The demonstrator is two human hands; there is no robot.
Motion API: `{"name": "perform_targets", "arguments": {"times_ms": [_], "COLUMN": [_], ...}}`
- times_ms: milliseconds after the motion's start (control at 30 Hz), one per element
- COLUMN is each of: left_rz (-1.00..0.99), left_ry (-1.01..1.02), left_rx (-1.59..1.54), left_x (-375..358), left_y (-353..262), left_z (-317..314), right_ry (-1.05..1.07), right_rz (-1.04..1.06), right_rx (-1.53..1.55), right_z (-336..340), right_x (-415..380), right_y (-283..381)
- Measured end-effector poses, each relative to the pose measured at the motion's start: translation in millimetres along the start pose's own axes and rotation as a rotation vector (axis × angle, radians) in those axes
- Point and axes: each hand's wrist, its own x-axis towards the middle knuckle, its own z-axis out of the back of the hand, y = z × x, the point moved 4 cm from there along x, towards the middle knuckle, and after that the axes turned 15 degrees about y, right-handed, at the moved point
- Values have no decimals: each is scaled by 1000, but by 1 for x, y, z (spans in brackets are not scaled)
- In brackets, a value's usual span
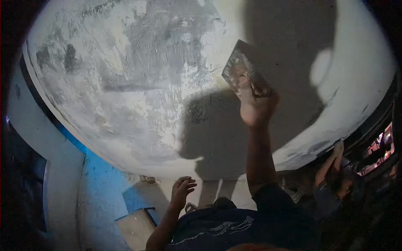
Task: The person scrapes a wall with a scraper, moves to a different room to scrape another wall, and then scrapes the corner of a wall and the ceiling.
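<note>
A flat rectangular metal trowel (244,67) lies against the pale plastered surface (146,54), and my right hand (258,109) is closed around its handle, with the arm stretched up. Rough grey and white patches cover the surface to the left of the trowel. Lower down, my left hand (183,190) is raised near the surface's lower edge, fingers partly curled and apart, holding nothing visible. Dark shadows fall across the surface around my right arm.
At the lower right, a co-worker (335,184) reaches both arms up to the surface's edge. A blue and white wall (100,188) stands at the left. Near my left arm is a tilted light-coloured board (136,228). A dark opening (25,180) is at the far left.
</note>
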Motion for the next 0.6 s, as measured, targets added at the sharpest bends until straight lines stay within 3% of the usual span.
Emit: {"name": "perform_targets", "arguments": {"times_ms": [33, 67, 133, 200, 233, 333, 467, 567, 600], "left_rz": [6, 9, 22, 41, 26, 6, -61, 5, 26], "left_ry": [-2, -4, -68, -109, -112, -203, -272, -344, -323], "left_rx": [8, 7, 41, 111, 158, 330, 371, 435, 438], "left_x": [-4, -4, -4, -9, -6, -19, -32, -60, -66], "left_y": [1, 5, 15, 12, 13, 2, -17, -2, 1], "left_z": [2, 2, 17, 24, 38, 58, 78, 77, 77], "right_ry": [-49, -46, 20, 64, -26, -38, 5, 20, -25], "right_rz": [230, 235, 250, 164, 193, 77, 356, 173, 172], "right_rx": [591, 591, -157, -89, 154, 77, -4, -127, 94], "right_z": [-1, -5, -15, -20, -9, 1, -11, -5, 0], "right_x": [2, 6, 4, 2, -2, -5, 2, -9, -14], "right_y": [4, 4, 2, 1, 7, 15, 22, 14, 17]}}
